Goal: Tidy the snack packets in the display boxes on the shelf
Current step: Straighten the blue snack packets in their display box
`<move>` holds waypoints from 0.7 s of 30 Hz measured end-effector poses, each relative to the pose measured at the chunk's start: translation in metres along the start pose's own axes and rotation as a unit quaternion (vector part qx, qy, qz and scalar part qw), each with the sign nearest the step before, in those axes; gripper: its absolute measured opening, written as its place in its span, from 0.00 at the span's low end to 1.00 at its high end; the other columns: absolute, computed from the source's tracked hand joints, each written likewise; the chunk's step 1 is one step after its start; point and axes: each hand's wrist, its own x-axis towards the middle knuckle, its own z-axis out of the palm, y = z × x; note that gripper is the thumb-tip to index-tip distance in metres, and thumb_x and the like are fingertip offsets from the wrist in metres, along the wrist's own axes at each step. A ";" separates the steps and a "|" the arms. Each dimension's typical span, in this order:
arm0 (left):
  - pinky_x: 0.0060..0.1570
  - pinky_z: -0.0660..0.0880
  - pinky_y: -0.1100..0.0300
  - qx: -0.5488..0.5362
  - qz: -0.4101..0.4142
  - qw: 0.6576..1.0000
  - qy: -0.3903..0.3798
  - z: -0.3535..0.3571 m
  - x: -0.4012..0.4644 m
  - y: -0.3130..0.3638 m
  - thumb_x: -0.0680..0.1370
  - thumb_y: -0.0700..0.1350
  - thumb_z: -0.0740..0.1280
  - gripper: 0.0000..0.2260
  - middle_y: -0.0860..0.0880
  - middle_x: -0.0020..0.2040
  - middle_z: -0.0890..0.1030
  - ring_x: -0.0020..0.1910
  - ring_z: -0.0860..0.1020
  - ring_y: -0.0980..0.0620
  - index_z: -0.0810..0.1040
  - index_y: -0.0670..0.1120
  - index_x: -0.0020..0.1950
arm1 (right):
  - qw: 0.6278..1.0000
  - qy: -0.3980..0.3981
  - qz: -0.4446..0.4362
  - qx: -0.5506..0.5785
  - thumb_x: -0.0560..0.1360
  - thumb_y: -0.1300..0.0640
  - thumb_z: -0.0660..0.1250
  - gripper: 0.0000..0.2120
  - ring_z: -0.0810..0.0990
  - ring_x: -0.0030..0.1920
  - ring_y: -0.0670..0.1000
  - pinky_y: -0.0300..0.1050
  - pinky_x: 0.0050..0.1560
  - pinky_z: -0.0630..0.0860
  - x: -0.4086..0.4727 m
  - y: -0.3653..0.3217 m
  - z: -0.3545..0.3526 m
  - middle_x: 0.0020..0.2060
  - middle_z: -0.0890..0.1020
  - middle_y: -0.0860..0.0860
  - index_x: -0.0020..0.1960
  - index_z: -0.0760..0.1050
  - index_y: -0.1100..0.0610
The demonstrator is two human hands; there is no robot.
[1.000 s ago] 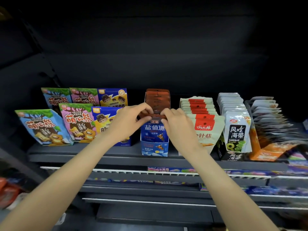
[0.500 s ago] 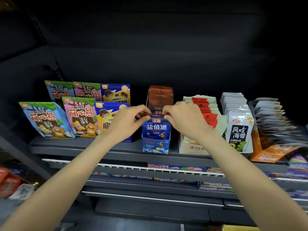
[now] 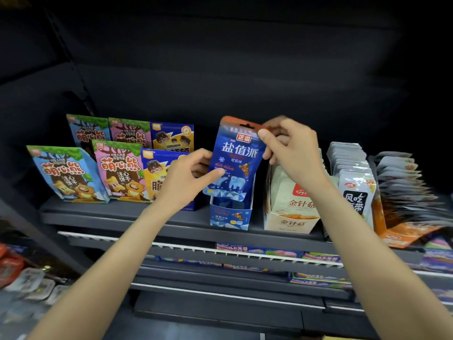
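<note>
Now the front blue packet (image 3: 236, 160) is up out of its blue display box (image 3: 230, 218), where half a second ago it sat down in the box with both hands working at its top edge. Its lower end hangs just above the box opening, tilted a little, with the printed face turned toward the aisle. The right hand (image 3: 293, 153) pinches the packet's top right corner by the orange header, thumb in front and fingers curled behind. The left hand (image 3: 186, 177) holds the left edge lower down, its thumb pressed on the face near the polar bear print and the other fingers tucked behind. So both hands have a grip on the same packet.

I'd say this is a lift to re-seat it, or to get at the brown packets that stood behind it in the box; those are hidden by the raised packet, so I cannot tell how they stand. The tidying of this box looks only begun. To the right, the beige box (image 3: 290, 217) of mushroom packets sits just beside the blue one, and the right wrist passes over it. The orange box (image 3: 404, 231) at the far right has its packets fanned and leaning, which will likely want straightening too. The bear biscuit bags (image 3: 117, 173) on the left stand in neat rows on the shelf (image 3: 122, 214)
</note>
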 end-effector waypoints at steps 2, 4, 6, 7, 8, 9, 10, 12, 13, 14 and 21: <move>0.40 0.75 0.70 -0.035 -0.003 0.999 0.024 0.000 -0.003 0.004 0.75 0.42 0.70 0.08 0.65 0.42 0.81 0.44 0.80 0.65 0.74 0.55 0.46 | 0.999 0.031 -0.002 0.041 0.78 0.60 0.65 0.05 0.80 0.33 0.42 0.33 0.31 0.74 -0.005 -0.004 -0.002 0.42 0.81 0.51 0.54 0.74 0.55; 0.39 0.76 0.69 -0.087 -0.022 0.995 0.050 -0.003 -0.007 0.007 0.76 0.41 0.69 0.07 0.64 0.43 0.82 0.44 0.80 0.64 0.75 0.53 0.46 | 0.996 0.070 -0.029 0.037 0.78 0.59 0.66 0.09 0.82 0.39 0.43 0.36 0.35 0.78 -0.015 -0.006 -0.002 0.52 0.77 0.50 0.57 0.72 0.51; 0.39 0.78 0.66 -0.138 -0.058 0.985 0.084 -0.005 -0.013 0.005 0.76 0.41 0.69 0.05 0.59 0.44 0.82 0.44 0.81 0.62 0.77 0.51 0.46 | 0.992 0.097 -0.082 -0.010 0.77 0.59 0.67 0.09 0.80 0.42 0.42 0.34 0.40 0.76 -0.033 -0.005 0.003 0.53 0.73 0.47 0.55 0.73 0.49; 0.39 0.78 0.64 -0.159 -0.080 0.979 0.099 -0.006 -0.017 0.004 0.76 0.42 0.69 0.04 0.57 0.45 0.82 0.45 0.81 0.61 0.77 0.50 0.46 | 0.987 0.095 -0.116 -0.051 0.76 0.59 0.68 0.07 0.78 0.44 0.41 0.31 0.43 0.73 -0.044 -0.004 0.009 0.51 0.74 0.46 0.53 0.75 0.50; 0.39 0.78 0.63 -0.177 -0.099 0.973 0.114 -0.006 -0.020 0.002 0.76 0.42 0.69 0.03 0.56 0.46 0.82 0.46 0.81 0.59 0.77 0.49 0.47 | 0.979 0.085 -0.154 -0.101 0.75 0.58 0.69 0.06 0.76 0.47 0.41 0.30 0.46 0.71 -0.056 -0.001 0.016 0.50 0.75 0.46 0.52 0.77 0.53; 0.38 0.78 0.62 -0.193 -0.113 0.967 0.127 -0.006 -0.024 0.000 0.76 0.41 0.69 0.03 0.54 0.46 0.82 0.47 0.81 0.57 0.77 0.49 0.47 | 0.966 0.070 -0.193 -0.157 0.74 0.57 0.70 0.09 0.74 0.51 0.43 0.32 0.51 0.69 -0.068 0.003 0.026 0.52 0.76 0.48 0.53 0.78 0.54; 0.36 0.77 0.62 -0.206 -0.119 0.961 0.138 -0.006 -0.027 0.000 0.77 0.40 0.68 0.03 0.53 0.46 0.82 0.47 0.81 0.55 0.77 0.48 0.47 | 0.946 0.048 -0.231 -0.222 0.71 0.54 0.73 0.14 0.73 0.55 0.48 0.37 0.55 0.68 -0.077 0.010 0.038 0.54 0.78 0.51 0.55 0.78 0.55; 0.33 0.77 0.63 -0.222 -0.121 0.955 0.154 -0.005 -0.032 0.002 0.77 0.39 0.67 0.05 0.51 0.45 0.82 0.45 0.81 0.54 0.77 0.48 0.47 | 0.901 0.017 -0.281 -0.329 0.66 0.53 0.76 0.24 0.70 0.59 0.55 0.48 0.55 0.67 -0.088 0.023 0.059 0.58 0.78 0.54 0.61 0.76 0.55; 0.32 0.77 0.63 -0.223 -0.119 0.955 0.157 -0.004 -0.034 0.006 0.77 0.38 0.67 0.05 0.50 0.46 0.82 0.44 0.81 0.54 0.77 0.49 0.48 | 0.890 0.027 -0.288 -0.353 0.67 0.54 0.75 0.25 0.70 0.59 0.56 0.50 0.54 0.67 -0.090 0.028 0.067 0.59 0.79 0.55 0.63 0.74 0.54; 0.32 0.77 0.64 -0.220 -0.114 0.956 0.155 -0.002 -0.036 0.010 0.77 0.38 0.67 0.06 0.50 0.47 0.82 0.43 0.81 0.55 0.77 0.49 0.48 | 0.885 0.055 -0.294 -0.357 0.70 0.57 0.71 0.22 0.71 0.58 0.56 0.50 0.52 0.68 -0.090 0.030 0.072 0.58 0.80 0.55 0.63 0.72 0.54; 0.53 0.73 0.70 -0.111 -0.004 0.989 0.095 -0.003 -0.047 0.028 0.78 0.52 0.64 0.13 0.59 0.61 0.77 0.58 0.76 0.64 0.74 0.54 0.63 | 0.982 0.164 -0.089 -0.024 0.76 0.59 0.69 0.10 0.82 0.41 0.45 0.36 0.39 0.75 -0.089 0.015 0.066 0.42 0.84 0.45 0.58 0.78 0.53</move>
